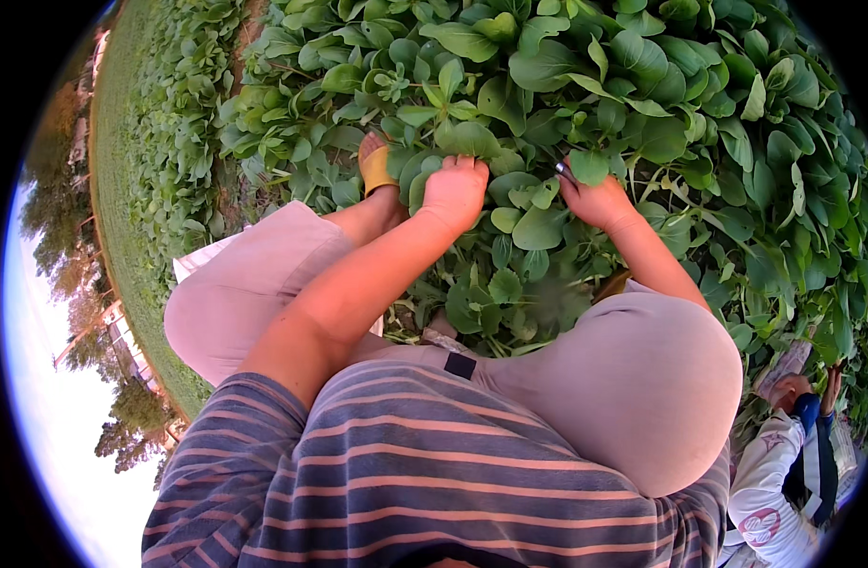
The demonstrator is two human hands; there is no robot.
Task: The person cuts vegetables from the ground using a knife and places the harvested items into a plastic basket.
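Observation:
My left hand (pixel 457 188) is among broad-leaved green vegetable plants (pixel 540 224), which look like bok choy. Its fingers are bent and their tips disappear beneath a rounded leaf (pixel 469 139), so what they grip is hidden. To the right, my right hand (pixel 599 201) is closed around a small tool (pixel 565 171). Only a dark and shiny metal part of that tool shows, and a leaf (pixel 589 167) covers some of the fingers. Between both hands stand more leaves and pale stalks.
My bent knees (pixel 661 390) flank the plants, and my foot in a yellow sandal (pixel 377 169) rests left of my left hand. Dense greens (pixel 689 78) spread ahead and right. Another person in a white top (pixel 768 483) is low at the right. Trees (pixel 132 412) line the field's left side.

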